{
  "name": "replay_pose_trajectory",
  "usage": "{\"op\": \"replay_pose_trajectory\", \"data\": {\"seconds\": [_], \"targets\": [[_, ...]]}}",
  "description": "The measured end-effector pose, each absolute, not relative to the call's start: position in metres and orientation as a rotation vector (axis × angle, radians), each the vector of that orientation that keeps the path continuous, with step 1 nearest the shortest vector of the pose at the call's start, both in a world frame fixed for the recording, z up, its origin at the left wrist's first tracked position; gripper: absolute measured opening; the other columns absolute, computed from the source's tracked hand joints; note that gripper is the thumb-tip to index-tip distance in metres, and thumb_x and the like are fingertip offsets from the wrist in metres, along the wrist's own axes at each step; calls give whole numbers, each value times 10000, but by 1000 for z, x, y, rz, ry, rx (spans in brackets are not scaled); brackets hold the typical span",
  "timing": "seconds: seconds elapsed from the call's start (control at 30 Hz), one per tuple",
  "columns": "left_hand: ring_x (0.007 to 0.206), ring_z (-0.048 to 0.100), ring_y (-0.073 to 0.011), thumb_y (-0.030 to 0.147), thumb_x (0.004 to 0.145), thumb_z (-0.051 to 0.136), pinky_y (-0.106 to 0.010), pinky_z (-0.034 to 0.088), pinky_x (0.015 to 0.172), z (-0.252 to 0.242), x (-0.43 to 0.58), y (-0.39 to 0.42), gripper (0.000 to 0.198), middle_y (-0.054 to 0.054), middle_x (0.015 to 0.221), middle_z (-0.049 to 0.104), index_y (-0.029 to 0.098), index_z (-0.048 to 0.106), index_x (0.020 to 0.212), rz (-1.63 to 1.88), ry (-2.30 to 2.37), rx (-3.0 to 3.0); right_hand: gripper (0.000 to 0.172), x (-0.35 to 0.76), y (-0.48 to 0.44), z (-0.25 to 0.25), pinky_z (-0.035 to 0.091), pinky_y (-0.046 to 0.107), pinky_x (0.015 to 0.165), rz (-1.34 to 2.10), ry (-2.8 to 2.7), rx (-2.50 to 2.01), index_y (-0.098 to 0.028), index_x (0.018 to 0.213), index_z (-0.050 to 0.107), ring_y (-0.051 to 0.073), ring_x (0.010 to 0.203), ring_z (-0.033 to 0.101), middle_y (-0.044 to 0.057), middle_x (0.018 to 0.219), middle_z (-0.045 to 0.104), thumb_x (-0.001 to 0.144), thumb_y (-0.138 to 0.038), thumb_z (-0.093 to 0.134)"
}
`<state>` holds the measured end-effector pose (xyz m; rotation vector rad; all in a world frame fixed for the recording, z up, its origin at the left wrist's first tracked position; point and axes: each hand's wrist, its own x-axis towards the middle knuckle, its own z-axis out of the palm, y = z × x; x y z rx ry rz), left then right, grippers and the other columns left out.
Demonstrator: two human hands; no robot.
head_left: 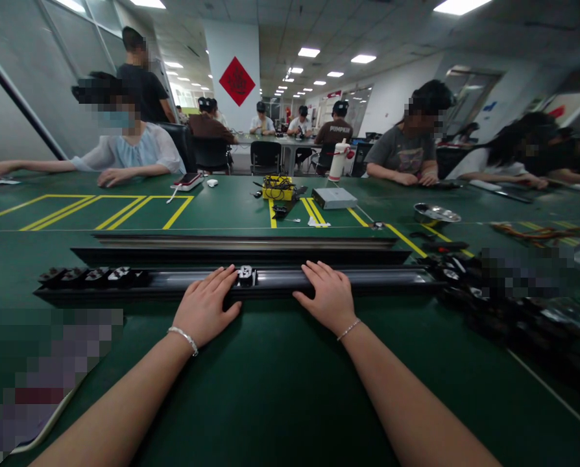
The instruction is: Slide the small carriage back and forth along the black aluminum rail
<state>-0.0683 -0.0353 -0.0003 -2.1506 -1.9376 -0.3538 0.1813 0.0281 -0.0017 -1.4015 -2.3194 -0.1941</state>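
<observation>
Two hands on a long black rail, seen from the head camera.
The rail (280,280) lies on the green bench (280,389) under the fingers of both hands: straight, narrow, dark-edged, with a glossy grey channel. The left hand (206,306) and right hand (331,297) have fingers extended, thumbs held apart. A small silver-and-black part (245,275) sits in the channel just beside the left fingertips; four blocky parts (95,277) line the rail's end left of the left hand.
</observation>
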Motion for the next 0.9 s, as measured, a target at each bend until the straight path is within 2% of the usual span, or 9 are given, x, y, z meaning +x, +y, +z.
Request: {"op": "replay_pose_trajectory", "data": {"seconds": [0.9], "targets": [[1233,331,-205,391,755,419,-396,305,965,0,-68,-37,548,-4,1361,363,221,356,1272,-346,-1913,-2155,524,181,27,-1,252,386,900,-193,-2286,-1386,-230,1196,470,233,1177,351,45,1271,464,745,-497,486]]}}
